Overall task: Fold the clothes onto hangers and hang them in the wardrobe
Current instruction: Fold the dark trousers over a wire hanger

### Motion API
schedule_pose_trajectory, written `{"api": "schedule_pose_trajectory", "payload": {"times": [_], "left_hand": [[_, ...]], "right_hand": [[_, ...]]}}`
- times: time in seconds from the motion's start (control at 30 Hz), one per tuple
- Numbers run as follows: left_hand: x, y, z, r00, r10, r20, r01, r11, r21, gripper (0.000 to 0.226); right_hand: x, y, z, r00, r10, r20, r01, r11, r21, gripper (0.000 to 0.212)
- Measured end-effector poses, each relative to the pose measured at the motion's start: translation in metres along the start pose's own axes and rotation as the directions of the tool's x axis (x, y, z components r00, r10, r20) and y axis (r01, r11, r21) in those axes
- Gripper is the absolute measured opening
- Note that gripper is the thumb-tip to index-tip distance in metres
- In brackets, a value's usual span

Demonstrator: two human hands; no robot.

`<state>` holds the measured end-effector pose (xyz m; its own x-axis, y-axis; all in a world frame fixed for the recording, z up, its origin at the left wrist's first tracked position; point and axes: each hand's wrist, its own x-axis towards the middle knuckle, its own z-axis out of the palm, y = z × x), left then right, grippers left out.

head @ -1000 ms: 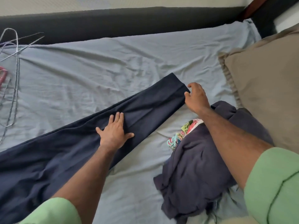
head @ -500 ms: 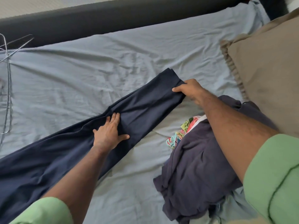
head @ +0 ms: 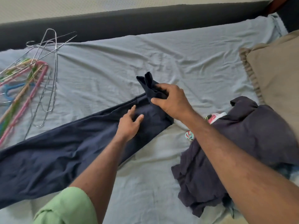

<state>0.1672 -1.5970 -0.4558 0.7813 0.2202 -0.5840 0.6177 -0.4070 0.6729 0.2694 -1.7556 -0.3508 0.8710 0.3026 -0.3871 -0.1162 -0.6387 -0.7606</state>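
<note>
- Trousers (head: pixel 56 159), navy and soft, lie flat along the bed (head: pixel 178 62) from the near left edge toward its middle; they look light and limp, so any lifted part will likely droop and drag the rest.
- Left hand (head: pixel 129 125) rests on the trousers just short of the raised end, fingers spread and loosely bent, holding nothing; it seems placed to pin the cloth at the fold line.
- Right hand (head: pixel 171 101) pinches the hem end, thumb and fingers clamped on bunched cloth, and holds it up off the bed.
- Best hold, I judge, is that hem, both layers together, since loose cloth slips apart if only one layer is caught.
- Dark pile (head: pixel 242 143) of other clothes sits right of the trousers, near the right forearm; a pillow (head: pixel 278 75) lies beyond it.
- Open sheet left of and beyond the trousers gives room to fold the leg back.
- Hangers (head: pixel 32 81), wire and coloured, lie far left of the trousers, well apart, near the dark bed frame (head: pixel 145 21).
</note>
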Motion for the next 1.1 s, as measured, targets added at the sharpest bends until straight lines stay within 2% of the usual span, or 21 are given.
{"api": "schedule_pose_trajectory", "payload": {"times": [0.07,0.13,0.23,0.3,0.33,0.4,0.5,0.63,0.77,0.87,0.97,1.03,1.1], "left_hand": [[-0.02,-0.002,-0.013,0.998,-0.059,-0.018,0.048,0.927,-0.372,0.045],[-0.046,-0.007,-0.039,0.984,-0.166,0.061,0.168,0.777,-0.607,0.054],[-0.078,-0.037,-0.091,0.949,-0.29,0.121,0.283,0.624,-0.728,0.074],[-0.098,-0.061,-0.126,0.944,-0.292,0.154,0.297,0.544,-0.785,0.084],[-0.11,-0.074,-0.143,0.948,-0.276,0.159,0.289,0.534,-0.794,0.085],[-0.132,-0.104,-0.179,0.953,-0.273,0.132,0.272,0.58,-0.768,0.077],[-0.156,-0.153,-0.226,0.93,-0.354,0.098,0.312,0.62,-0.72,0.063],[-0.181,-0.208,-0.281,0.862,-0.466,0.2,0.447,0.511,-0.734,0.037],[-0.184,-0.242,-0.312,0.799,-0.593,0.101,0.45,0.477,-0.755,0.019],[-0.179,-0.266,-0.327,0.778,-0.627,-0.047,0.402,0.554,-0.729,0.013],[-0.178,-0.292,-0.336,0.786,-0.6,-0.149,0.364,0.644,-0.672,0.014],[-0.18,-0.305,-0.339,0.781,-0.601,-0.172,0.418,0.707,-0.57,0.013],[-0.182,-0.31,-0.34,0.748,-0.62,-0.236,0.49,0.757,-0.433,0.028]], "right_hand": [[-0.017,-0.018,0.036,0.998,-0.044,-0.043,0.041,0.996,-0.081,0.026],[-0.036,-0.041,0.08,0.995,-0.078,-0.069,0.067,0.986,-0.15,0.022],[-0.062,-0.077,0.151,0.995,-0.096,-0.027,0.089,0.98,-0.177,0.027],[-0.079,-0.097,0.195,0.996,-0.078,0.033,0.083,0.978,-0.192,0.028],[-0.087,-0.108,0.216,0.995,-0.072,0.067,0.084,0.976,-0.199,0.028],[-0.103,-0.131,0.259,0.989,-0.065,0.131,0.092,0.974,-0.209,0.028],[-0.126,-0.159,0.317,0.974,-0.057,0.217,0.1,0.976,-0.193,0.029],[-0.153,-0.187,0.39,0.931,-0.06,0.361,0.14,0.97,-0.198,0.039],[-0.168,-0.201,0.44,0.907,-0.073,0.414,0.177,0.96,-0.218,0.052],[-0.17,-0.204,0.466,0.891,-0.065,0.45,0.178,0.96,-0.214,0.053],[-0.168,-0.206,0.473,0.839,-0.087,0.537,0.181,0.976,-0.124,0.052],[-0.165,-0.205,0.469,0.817,-0.089,0.57,0.165,0.983,-0.082,0.048],[-0.159,-0.196,0.462,0.855,-0.106,0.508,0.172,0.981,-0.085,0.039]]}}
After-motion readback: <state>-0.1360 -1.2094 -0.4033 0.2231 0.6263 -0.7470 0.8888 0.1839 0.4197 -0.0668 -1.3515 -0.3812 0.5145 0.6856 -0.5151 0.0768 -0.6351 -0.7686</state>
